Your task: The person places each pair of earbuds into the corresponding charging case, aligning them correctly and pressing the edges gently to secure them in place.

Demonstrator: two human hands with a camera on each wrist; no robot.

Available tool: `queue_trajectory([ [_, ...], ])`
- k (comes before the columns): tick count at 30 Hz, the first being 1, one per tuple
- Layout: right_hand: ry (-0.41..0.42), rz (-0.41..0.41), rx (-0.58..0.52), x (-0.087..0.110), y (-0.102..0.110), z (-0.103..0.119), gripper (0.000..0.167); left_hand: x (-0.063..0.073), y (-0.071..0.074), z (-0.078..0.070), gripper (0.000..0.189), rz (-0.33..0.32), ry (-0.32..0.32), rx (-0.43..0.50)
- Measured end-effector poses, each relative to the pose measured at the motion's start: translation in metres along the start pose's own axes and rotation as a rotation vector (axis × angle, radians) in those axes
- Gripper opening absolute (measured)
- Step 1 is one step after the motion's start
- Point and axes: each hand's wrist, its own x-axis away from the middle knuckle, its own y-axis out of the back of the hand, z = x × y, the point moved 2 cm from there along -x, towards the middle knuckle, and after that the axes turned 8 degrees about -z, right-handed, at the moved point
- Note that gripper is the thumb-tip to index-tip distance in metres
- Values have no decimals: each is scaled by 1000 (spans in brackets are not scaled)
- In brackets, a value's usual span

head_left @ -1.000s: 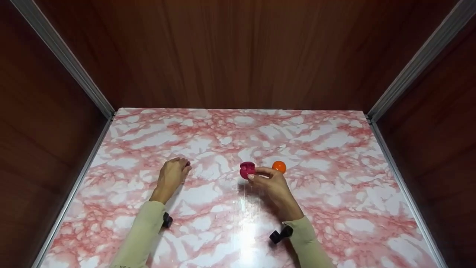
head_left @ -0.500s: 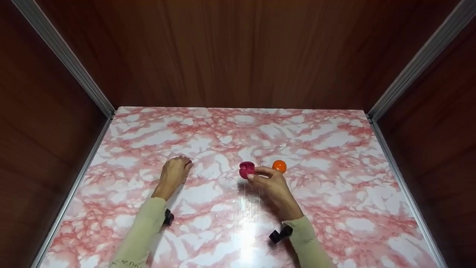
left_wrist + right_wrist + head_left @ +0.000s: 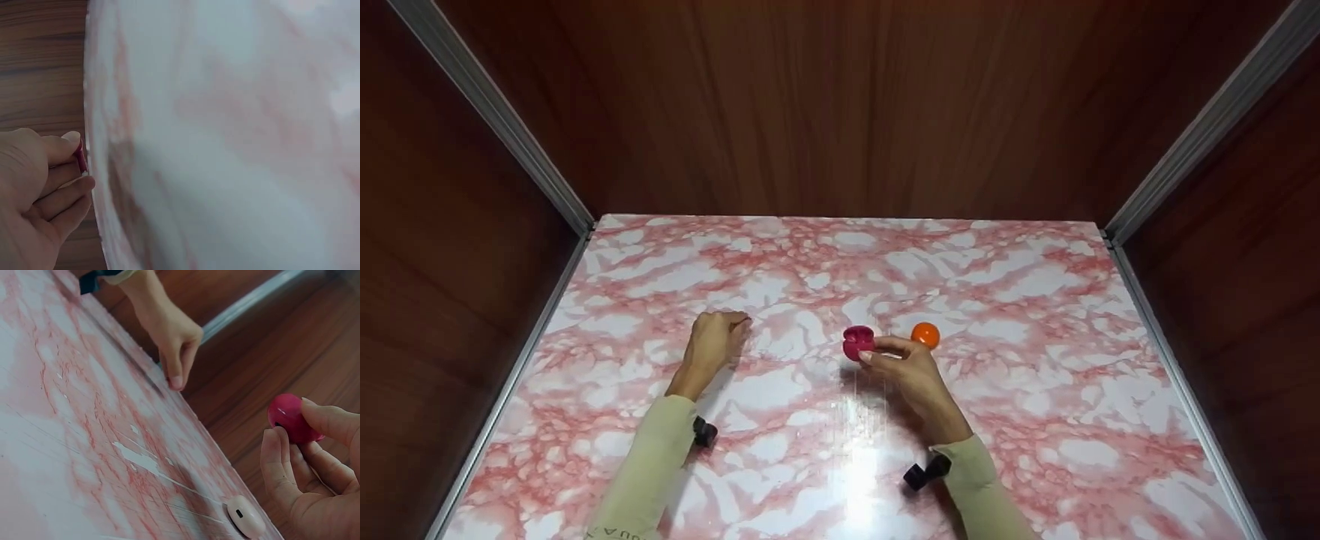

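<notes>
In the head view my right hand (image 3: 911, 367) holds a glossy pink earbud case (image 3: 858, 343) with its lid raised, above the table. The right wrist view shows the rounded case (image 3: 292, 418) between thumb and fingers. Over on the left, my left hand (image 3: 712, 349) pinches a small pink earbud (image 3: 81, 157) between thumb and fingertips, and most of it is hidden by them. Just beyond the right hand, a round orange case (image 3: 925, 335) lies on the table; it looks pale in the right wrist view, with a dark slot on its side.
The table (image 3: 810, 262) has a red and white marbled top with a shiny glare near its front. Dark wooden panels (image 3: 840, 112) with grey metal edge strips stand at the back and both sides. Each wrist wears a black camera (image 3: 928, 472).
My left hand has turned and shifted slightly forward, and the earbud in it shows less in the head view. The right hand and the open case stay in place.
</notes>
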Motion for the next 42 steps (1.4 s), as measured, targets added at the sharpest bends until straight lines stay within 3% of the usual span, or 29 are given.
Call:
queue_trajectory([
  [7,-2,-19,15,0,1,-1,36,-3,-1,-19,29,-3,235,275],
  [11,-10,-26,16,-1,2,-1,36,-2,-3,-31,28,3,309,367],
  [17,-20,-32,-4,-1,3,-1,36,-1,-10,-52,23,24,334,515],
  [23,-14,-47,19,-2,4,-1,34,1,-19,-78,24,92,374,787],
  [26,-11,-40,33,-1,5,0,35,2,-22,-90,23,111,393,872],
  [30,-19,-23,35,0,6,0,38,4,-27,-104,23,130,398,922],
  [37,-15,-24,57,0,8,-2,43,7,-36,-124,24,132,339,911],
  [42,-8,-5,58,0,8,-1,46,9,-42,-137,26,154,316,975],
])
